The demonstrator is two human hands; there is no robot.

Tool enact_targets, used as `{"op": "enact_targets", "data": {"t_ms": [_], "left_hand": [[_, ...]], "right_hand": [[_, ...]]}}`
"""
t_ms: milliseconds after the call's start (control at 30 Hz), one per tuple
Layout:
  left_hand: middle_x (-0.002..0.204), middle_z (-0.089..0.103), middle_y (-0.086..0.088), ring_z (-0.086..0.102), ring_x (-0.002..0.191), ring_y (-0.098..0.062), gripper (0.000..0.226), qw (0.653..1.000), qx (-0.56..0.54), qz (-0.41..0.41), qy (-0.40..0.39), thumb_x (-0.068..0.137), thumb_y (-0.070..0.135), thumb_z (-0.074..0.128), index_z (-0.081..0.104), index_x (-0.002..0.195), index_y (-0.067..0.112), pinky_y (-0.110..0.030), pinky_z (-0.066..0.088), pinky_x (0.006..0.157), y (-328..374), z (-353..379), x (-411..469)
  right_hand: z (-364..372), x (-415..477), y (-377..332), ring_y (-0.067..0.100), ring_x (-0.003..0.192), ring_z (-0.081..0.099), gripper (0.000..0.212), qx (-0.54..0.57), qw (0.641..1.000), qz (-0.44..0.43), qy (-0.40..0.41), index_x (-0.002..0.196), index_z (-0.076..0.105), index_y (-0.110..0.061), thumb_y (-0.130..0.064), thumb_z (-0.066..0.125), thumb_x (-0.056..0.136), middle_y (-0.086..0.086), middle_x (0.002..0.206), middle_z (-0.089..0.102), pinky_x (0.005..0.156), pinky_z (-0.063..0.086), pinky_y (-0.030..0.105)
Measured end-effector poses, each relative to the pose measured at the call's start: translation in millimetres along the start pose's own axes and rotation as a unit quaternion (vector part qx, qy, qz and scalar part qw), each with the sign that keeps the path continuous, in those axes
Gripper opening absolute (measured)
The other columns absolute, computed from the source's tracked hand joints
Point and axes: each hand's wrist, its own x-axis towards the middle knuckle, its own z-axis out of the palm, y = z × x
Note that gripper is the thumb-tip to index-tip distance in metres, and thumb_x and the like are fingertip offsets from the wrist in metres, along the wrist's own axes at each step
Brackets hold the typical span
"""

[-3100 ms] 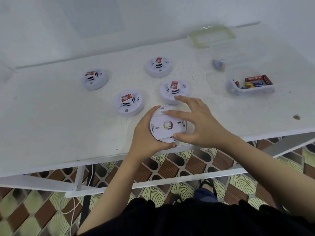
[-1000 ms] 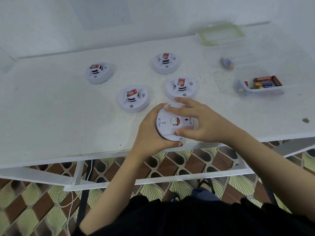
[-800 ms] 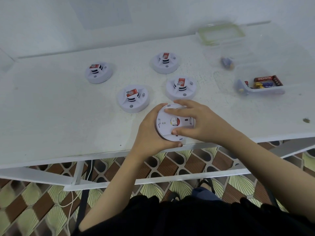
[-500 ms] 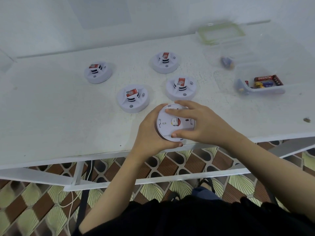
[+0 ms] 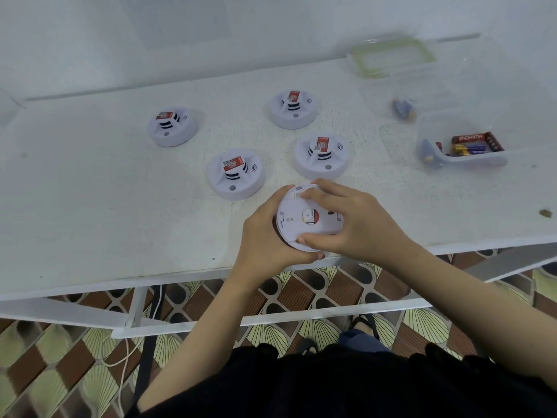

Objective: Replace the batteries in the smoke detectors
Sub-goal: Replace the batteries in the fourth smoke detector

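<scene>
A round white smoke detector [image 5: 297, 220] lies back side up near the table's front edge, a small round red-and-yellow sticker at its centre. My left hand [image 5: 265, 236] cups its left rim from below. My right hand [image 5: 346, 220] grips its back plate from the right, with fingers on the far rim and thumb on the near rim. Several more smoke detectors stand face up behind it, each with a red label: one [image 5: 236, 173], one [image 5: 322, 156], one [image 5: 293, 109] and one [image 5: 172, 126].
On the right of the white table [image 5: 90, 206], a clear plastic tray [image 5: 470, 159] holds several batteries [image 5: 473, 143]. A loose battery [image 5: 403, 109] and a green-rimmed clear lid [image 5: 391, 57] lie further back. A small dark speck [image 5: 545, 213] marks the right edge.
Both hands have stayed on the detector; the sticker on its back plate has turned slightly and my right fingers have shifted along the rim. The view has drifted a little.
</scene>
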Motion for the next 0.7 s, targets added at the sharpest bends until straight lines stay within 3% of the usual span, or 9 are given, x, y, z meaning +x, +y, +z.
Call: {"op": "enact_targets", "data": {"t_ms": [233,367,467,600,700], "left_hand": [[0.106,0.059,0.026,0.055,0.100,0.011,0.088,1.000,-0.011,0.015,0.011,0.045,0.025,0.091,0.046,0.118,0.043,-0.005,0.046,0.076,4,0,0],[0.107,0.058,0.025,0.055,0.100,0.012,0.085,1.000,-0.005,0.027,0.009,0.047,0.023,0.089,0.048,0.121,0.035,-0.006,0.046,0.077,4,0,2],[0.109,0.061,0.021,0.057,0.102,0.008,0.090,1.000,-0.021,0.015,0.006,0.045,0.023,0.093,0.050,0.123,0.032,-0.008,0.048,0.078,2,0,2],[0.106,0.061,0.030,0.055,0.103,0.013,0.093,0.999,-0.020,0.021,0.014,0.043,0.023,0.097,0.048,0.120,0.041,-0.004,0.044,0.078,2,-2,1],[0.108,0.058,0.037,0.055,0.105,0.011,0.090,0.999,-0.020,0.027,0.011,0.044,0.030,0.092,0.046,0.119,0.046,-0.005,0.044,0.080,4,-3,3]], "right_hand": [[6,-2,2,0.021,0.072,0.060,0.066,-0.035,0.999,-0.001,0.014,0.111,0.062,-0.006,-0.056,0.062,0.068,0.003,0.107,0.063,0.059,0.047,0.025],[8,-1,2,0.018,0.072,0.059,0.068,-0.048,0.999,0.010,-0.004,0.112,0.059,-0.006,-0.058,0.061,0.070,0.002,0.106,0.062,0.057,0.040,0.018],[2,3,5,0.011,0.071,0.057,0.068,-0.020,0.999,0.026,-0.028,0.116,0.057,-0.016,-0.062,0.060,0.067,-0.009,0.099,0.062,0.059,0.036,0.015],[-9,12,14,0.012,0.087,0.063,0.070,0.050,0.995,0.049,-0.073,0.118,0.056,-0.027,-0.065,0.063,0.061,-0.009,0.102,0.066,0.071,0.052,0.029],[-15,14,19,0.012,0.096,0.062,0.072,0.053,0.993,0.039,-0.100,0.120,0.056,-0.027,-0.064,0.066,0.059,-0.007,0.109,0.066,0.078,0.052,0.033]]}}
